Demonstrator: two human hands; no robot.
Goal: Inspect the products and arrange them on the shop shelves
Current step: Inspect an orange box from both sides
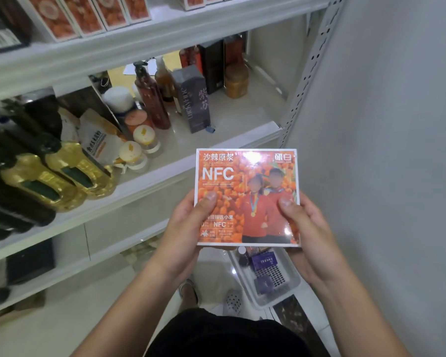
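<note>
**Head view.** A flat orange carton marked "NFC" (pixel 242 181), sealed in glossy film, is held in the air in front of the shelving, with its printed face turned up toward the camera. It is seen just below the front edge of the middle shelf (pixel 216 119), near that shelf's right end.

The left grip (pixel 188 228), a bare hand, is clamped on the carton's lower left corner, with the thumb (pixel 206 202) pressed flat on the printed face. The right grip (pixel 307 228) is clamped likewise on the lower right corner, its thumb (pixel 286 204) on the face. The fingers of both are hidden behind the carton.

On the middle shelf, a dark purple box (pixel 193 99) is stood upright toward the right end, with a dark pump bottle (pixel 150 99) just beside it on the left. An amber jar (pixel 236 81) is set near the back right corner. Small white-lidded jars (pixel 137 153) are grouped near the front edge, beside a pale pouch (pixel 98 143). Bottles of yellow oil (pixel 62 176) are crowded at the left end.

A row of orange cartons (pixel 88 14) is ranged along the upper shelf. On the floor below the held carton, a white plastic basket (pixel 276 301) holding purple packets is seen.
</note>
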